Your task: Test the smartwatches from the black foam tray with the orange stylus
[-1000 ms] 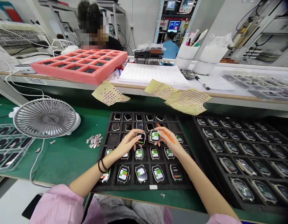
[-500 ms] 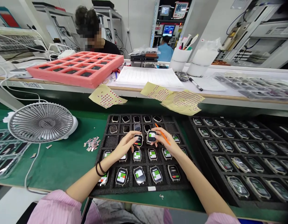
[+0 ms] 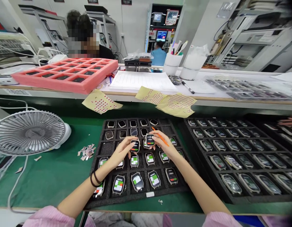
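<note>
A black foam tray (image 3: 146,194) holds rows of square watch faces, several with green and white screens lit. Over its middle, my left hand (image 3: 125,149) grips a watch face (image 3: 135,146) showing a dark screen with red and green at the bottom. Just to the right, my right hand (image 3: 161,142) has its fingers on another watch face (image 3: 150,139), which shows a similar dark screen. An orange stick (image 3: 163,138) is also held in my right hand, slanting across the fingers. Part of a lit watch shows beneath the right-hand one.
More watches fill a second black tray (image 3: 215,186) on the right. A grey fan (image 3: 33,132) and small loose pieces (image 3: 86,152) lie left. A pink foam tray (image 3: 84,87) and papers (image 3: 141,81) rest on the shelf. A person (image 3: 81,34) sits behind it; another hand (image 3: 287,121) appears far right.
The view has shifted, so the scene sits further left. The watch screen at my right hand has turned from green and white to dark with red and green. Another person's hand has appeared far right.
</note>
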`<act>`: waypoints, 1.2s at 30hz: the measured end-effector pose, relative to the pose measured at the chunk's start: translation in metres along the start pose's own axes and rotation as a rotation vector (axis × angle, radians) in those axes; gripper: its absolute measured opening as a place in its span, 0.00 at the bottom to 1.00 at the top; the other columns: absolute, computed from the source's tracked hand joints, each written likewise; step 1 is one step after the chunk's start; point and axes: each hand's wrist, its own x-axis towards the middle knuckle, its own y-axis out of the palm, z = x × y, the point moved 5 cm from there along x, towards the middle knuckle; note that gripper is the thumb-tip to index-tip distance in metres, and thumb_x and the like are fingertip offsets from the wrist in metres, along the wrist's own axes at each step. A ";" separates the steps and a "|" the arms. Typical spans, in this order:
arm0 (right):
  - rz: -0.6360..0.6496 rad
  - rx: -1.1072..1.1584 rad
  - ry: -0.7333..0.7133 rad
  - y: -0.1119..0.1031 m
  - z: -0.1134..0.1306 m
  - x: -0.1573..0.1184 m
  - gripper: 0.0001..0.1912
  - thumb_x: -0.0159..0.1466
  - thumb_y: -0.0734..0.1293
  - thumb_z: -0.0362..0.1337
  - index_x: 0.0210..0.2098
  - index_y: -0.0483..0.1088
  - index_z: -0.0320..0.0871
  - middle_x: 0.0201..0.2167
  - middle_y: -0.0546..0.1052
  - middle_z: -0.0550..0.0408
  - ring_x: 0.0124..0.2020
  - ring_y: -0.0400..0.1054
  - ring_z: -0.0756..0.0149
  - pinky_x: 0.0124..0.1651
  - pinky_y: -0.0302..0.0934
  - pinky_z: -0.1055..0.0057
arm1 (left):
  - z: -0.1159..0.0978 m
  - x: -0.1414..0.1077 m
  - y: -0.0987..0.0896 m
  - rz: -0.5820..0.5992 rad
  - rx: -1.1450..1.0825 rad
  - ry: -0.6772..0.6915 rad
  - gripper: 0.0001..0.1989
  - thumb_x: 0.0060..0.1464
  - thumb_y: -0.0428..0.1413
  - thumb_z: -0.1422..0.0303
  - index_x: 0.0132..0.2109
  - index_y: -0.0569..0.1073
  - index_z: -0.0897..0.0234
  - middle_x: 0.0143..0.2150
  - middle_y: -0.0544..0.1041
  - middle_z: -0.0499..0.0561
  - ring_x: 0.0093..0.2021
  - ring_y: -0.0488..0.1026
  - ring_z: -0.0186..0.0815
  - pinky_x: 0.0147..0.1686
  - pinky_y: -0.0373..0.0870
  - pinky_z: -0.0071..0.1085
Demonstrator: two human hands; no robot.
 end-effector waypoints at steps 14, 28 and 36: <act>0.014 0.070 -0.062 -0.003 0.005 0.014 0.19 0.56 0.70 0.50 0.40 0.68 0.44 0.24 0.71 0.62 0.21 0.70 0.70 0.22 0.61 0.75 | -0.010 0.001 -0.004 -0.164 0.146 -0.041 0.16 0.53 0.53 0.52 0.46 0.71 0.49 0.32 0.76 0.45 0.24 0.69 0.38 0.21 0.67 0.33; 0.063 0.014 -0.025 0.004 0.002 0.002 0.21 0.56 0.72 0.40 0.47 0.64 0.47 0.37 0.73 0.56 0.29 0.73 0.67 0.26 0.64 0.73 | -0.002 0.002 0.001 -0.030 -0.042 0.009 0.22 0.54 0.55 0.56 0.52 0.64 0.62 0.41 0.71 0.53 0.31 0.73 0.35 0.19 0.67 0.23; 0.094 -0.024 -0.024 0.004 -0.002 -0.002 0.19 0.59 0.69 0.37 0.49 0.63 0.48 0.39 0.73 0.54 0.32 0.73 0.66 0.29 0.65 0.71 | -0.001 -0.004 0.004 0.001 0.004 0.030 0.19 0.55 0.57 0.64 0.52 0.63 0.60 0.43 0.70 0.52 0.34 0.73 0.33 0.22 0.65 0.21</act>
